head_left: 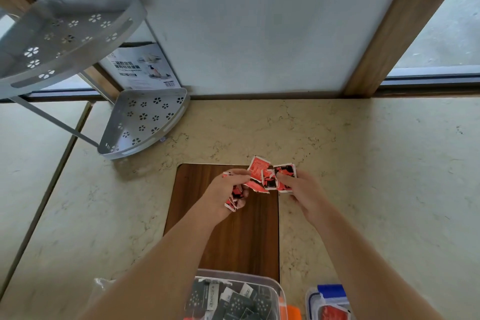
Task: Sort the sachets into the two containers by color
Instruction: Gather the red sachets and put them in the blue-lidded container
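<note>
Both hands hold red sachets above the far end of a dark wooden board [226, 236]. My left hand [228, 189] is closed on a bunch of red-and-black sachets [235, 196], and its fingertips also pinch the fanned red sachets [270, 176] that my right hand [302, 189] grips from the right. A clear container [278, 291] at the bottom edge holds several black sachets [233, 304]. To its right stands a clear container with a blue clip [331, 291], with a red sachet [331, 314] inside.
A grey two-tier corner rack [145, 122] with flower-shaped holes stands at the back left of the marble counter [363, 163], a printed card [145, 67] behind it. A wall panel and wooden window frame [384, 41] close the back. Something orange [293, 313] lies between the containers.
</note>
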